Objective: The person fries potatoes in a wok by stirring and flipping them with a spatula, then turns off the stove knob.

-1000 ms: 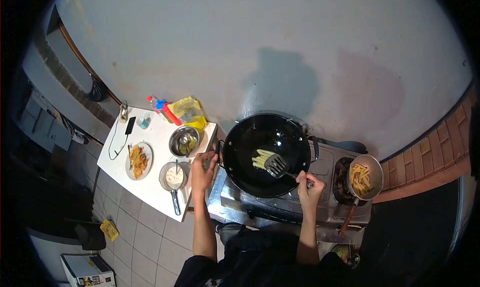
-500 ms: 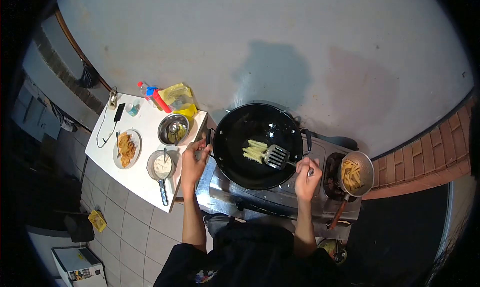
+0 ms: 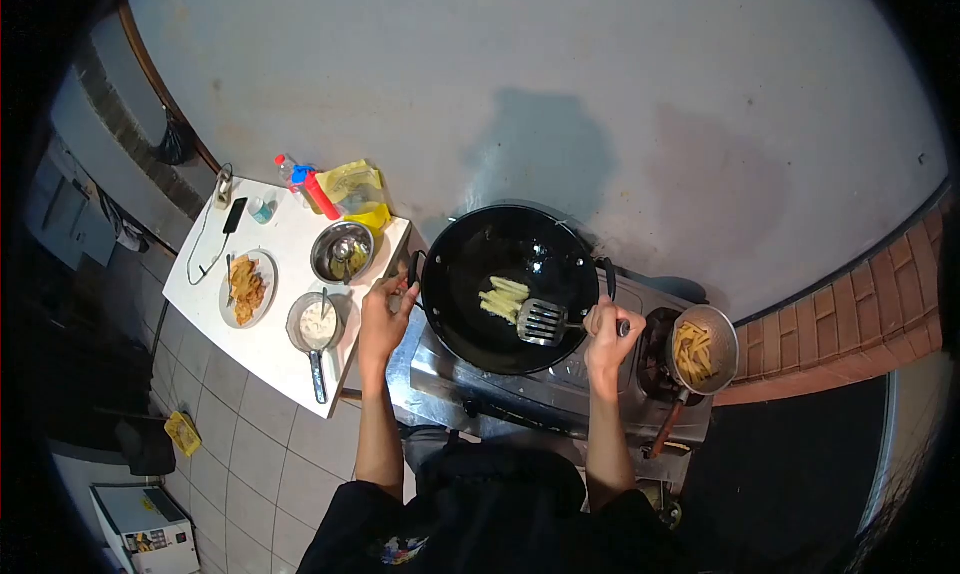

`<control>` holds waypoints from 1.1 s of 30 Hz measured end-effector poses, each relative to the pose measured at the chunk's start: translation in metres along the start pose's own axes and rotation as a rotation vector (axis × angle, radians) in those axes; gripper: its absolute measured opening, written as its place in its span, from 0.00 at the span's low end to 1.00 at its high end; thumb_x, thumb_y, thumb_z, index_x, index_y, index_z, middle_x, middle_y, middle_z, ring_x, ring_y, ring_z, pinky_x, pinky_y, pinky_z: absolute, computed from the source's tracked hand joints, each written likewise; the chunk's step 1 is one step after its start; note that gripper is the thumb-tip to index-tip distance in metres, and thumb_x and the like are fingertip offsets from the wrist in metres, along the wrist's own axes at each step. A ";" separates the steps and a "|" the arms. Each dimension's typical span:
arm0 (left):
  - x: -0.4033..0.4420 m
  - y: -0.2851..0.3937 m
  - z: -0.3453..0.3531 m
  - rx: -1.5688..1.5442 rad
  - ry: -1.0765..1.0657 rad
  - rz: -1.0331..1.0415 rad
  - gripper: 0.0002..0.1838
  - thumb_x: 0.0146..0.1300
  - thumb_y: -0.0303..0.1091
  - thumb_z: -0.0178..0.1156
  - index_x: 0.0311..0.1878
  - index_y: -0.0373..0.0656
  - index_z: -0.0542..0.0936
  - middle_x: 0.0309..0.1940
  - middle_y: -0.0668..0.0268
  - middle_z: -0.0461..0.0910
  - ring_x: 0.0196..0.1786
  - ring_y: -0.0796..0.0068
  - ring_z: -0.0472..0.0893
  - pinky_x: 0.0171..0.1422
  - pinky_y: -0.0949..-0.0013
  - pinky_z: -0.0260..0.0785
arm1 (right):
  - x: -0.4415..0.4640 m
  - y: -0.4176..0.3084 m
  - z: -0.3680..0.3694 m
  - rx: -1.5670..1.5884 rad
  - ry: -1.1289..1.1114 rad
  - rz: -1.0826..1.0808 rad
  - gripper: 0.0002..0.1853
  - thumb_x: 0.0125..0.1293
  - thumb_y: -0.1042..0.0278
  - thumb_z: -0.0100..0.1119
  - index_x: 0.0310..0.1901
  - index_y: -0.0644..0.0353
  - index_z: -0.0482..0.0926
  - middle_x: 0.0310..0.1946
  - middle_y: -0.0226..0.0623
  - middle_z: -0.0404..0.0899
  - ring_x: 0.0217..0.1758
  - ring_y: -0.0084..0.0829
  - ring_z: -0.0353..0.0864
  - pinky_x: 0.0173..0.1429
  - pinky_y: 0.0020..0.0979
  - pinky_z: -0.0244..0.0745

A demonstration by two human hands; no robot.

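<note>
The fingers of the right hand (image 3: 608, 344) are wrapping snugly around a slotted spatula (image 3: 541, 322), whose head is sitting inside the black wok (image 3: 455, 284), just beside the pale green strips (image 3: 504, 296) that are lying near the wok's middle. The left hand (image 3: 383, 321) is touching the wok's left handle (image 3: 416, 268) with bent fingers; whether they are closing fully around it, I cannot tell. Right of the wok, a saucepan (image 3: 722, 329) is holding fries (image 3: 692, 352). Left of the wok, a white table (image 3: 270, 359) is carrying a steel bowl (image 3: 323, 242) and a plate (image 3: 264, 312).
</note>
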State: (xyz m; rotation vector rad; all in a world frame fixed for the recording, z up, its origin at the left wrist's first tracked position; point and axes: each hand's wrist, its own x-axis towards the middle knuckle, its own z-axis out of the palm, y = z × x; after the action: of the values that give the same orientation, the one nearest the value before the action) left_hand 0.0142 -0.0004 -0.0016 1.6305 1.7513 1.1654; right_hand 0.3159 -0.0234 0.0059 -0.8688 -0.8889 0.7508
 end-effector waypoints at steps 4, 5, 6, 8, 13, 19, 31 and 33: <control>0.000 -0.001 -0.002 0.041 -0.013 0.025 0.20 0.62 0.34 0.65 0.55 0.34 0.80 0.40 0.47 0.81 0.41 0.57 0.82 0.48 0.62 0.72 | 0.001 -0.001 0.004 -0.004 -0.027 0.011 0.26 0.69 0.76 0.55 0.13 0.59 0.59 0.12 0.21 0.60 0.17 0.13 0.56 0.23 0.25 0.47; 0.001 0.000 -0.003 0.069 -0.018 0.028 0.20 0.62 0.34 0.65 0.55 0.34 0.80 0.40 0.47 0.81 0.41 0.56 0.83 0.48 0.61 0.72 | 0.000 0.000 0.004 -0.088 -0.048 0.022 0.25 0.70 0.75 0.55 0.13 0.60 0.60 0.12 0.21 0.60 0.17 0.13 0.56 0.23 0.25 0.47; 0.001 0.000 -0.003 0.074 -0.021 0.033 0.20 0.62 0.34 0.65 0.55 0.34 0.80 0.40 0.47 0.81 0.41 0.56 0.83 0.48 0.61 0.72 | 0.000 0.002 0.003 -0.172 -0.069 0.034 0.25 0.71 0.75 0.55 0.14 0.61 0.61 0.12 0.21 0.60 0.17 0.13 0.57 0.22 0.25 0.48; 0.001 0.000 -0.002 0.074 -0.021 0.035 0.21 0.62 0.34 0.65 0.56 0.34 0.80 0.40 0.47 0.81 0.42 0.56 0.83 0.48 0.60 0.72 | -0.003 0.002 -0.001 -0.177 -0.077 0.057 0.24 0.72 0.73 0.54 0.14 0.62 0.63 0.12 0.21 0.60 0.17 0.13 0.57 0.22 0.25 0.48; -0.001 -0.001 0.003 0.073 -0.006 0.028 0.21 0.63 0.34 0.65 0.57 0.34 0.79 0.40 0.46 0.81 0.42 0.56 0.83 0.48 0.60 0.72 | -0.006 -0.013 -0.015 -0.341 -0.109 0.042 0.23 0.75 0.68 0.51 0.18 0.65 0.71 0.13 0.21 0.62 0.18 0.14 0.58 0.24 0.25 0.51; -0.004 -0.002 0.005 0.109 -0.009 -0.003 0.20 0.64 0.34 0.64 0.57 0.35 0.80 0.39 0.47 0.82 0.41 0.57 0.83 0.48 0.61 0.72 | -0.001 -0.030 -0.037 -0.801 -0.432 -0.359 0.12 0.71 0.68 0.57 0.42 0.69 0.84 0.36 0.45 0.84 0.29 0.23 0.77 0.36 0.25 0.73; 0.000 -0.018 0.009 0.140 0.084 0.042 0.18 0.61 0.32 0.66 0.53 0.35 0.82 0.35 0.51 0.83 0.38 0.63 0.82 0.47 0.64 0.72 | 0.008 -0.022 -0.036 -0.395 -0.348 0.150 0.07 0.69 0.76 0.58 0.43 0.72 0.81 0.39 0.41 0.84 0.29 0.24 0.83 0.34 0.24 0.79; 0.003 -0.019 0.011 0.100 0.110 0.039 0.17 0.61 0.31 0.67 0.51 0.34 0.83 0.32 0.55 0.83 0.36 0.68 0.81 0.46 0.66 0.72 | 0.021 -0.025 -0.028 -0.334 -0.312 0.103 0.06 0.67 0.77 0.60 0.41 0.71 0.80 0.38 0.41 0.83 0.29 0.24 0.83 0.32 0.23 0.77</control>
State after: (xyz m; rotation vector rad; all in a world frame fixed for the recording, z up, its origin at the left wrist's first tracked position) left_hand 0.0115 0.0068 -0.0223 1.6937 1.8812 1.2245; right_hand 0.3545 -0.0261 0.0249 -1.1163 -1.2788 0.8560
